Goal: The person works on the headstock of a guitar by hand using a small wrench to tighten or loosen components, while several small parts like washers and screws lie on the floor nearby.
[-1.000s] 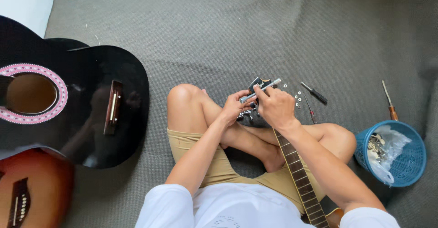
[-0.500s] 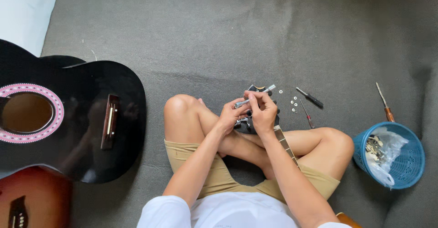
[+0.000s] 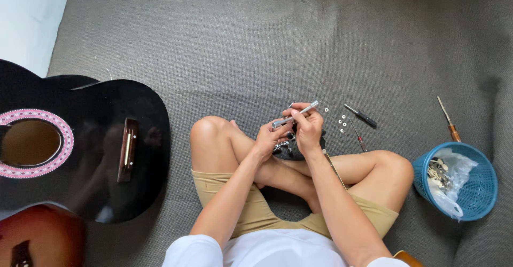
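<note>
At the far left of the frame lie two guitars: one black guitar (image 3: 101, 155) with a pink ring around its sound hole and a single dark bridge, filling the middle left, and one reddish-brown guitar (image 3: 40, 240) cut off in the lower left corner. Both rest on the grey carpet (image 3: 240, 42).

At centre the person sits cross-legged in tan shorts. The left hand (image 3: 270, 137) is curled closed around the lower end of one silver tubular tool (image 3: 295, 114), fingers pressed onto it. The right hand (image 3: 309, 128) pinches the same tool nearer its upper end, which pokes out toward the upper right. Both hands hover just above the black guitar headstock (image 3: 299, 148) lying across the legs, where metal tuning pegs show beneath the left hand.

Just right of the hands, on the carpet, sit about five small white washers (image 3: 342, 124) in a loose cluster, then two slim screwdrivers: one with a black handle (image 3: 362, 116), one thinner with a red handle (image 3: 358, 136). Farther right lies one brown-handled tool (image 3: 448, 119), just above one round blue mesh basket (image 3: 478, 192) at the right edge, which holds a clear plastic bag (image 3: 451, 184) of small metal parts. No labels can be made out.
</note>
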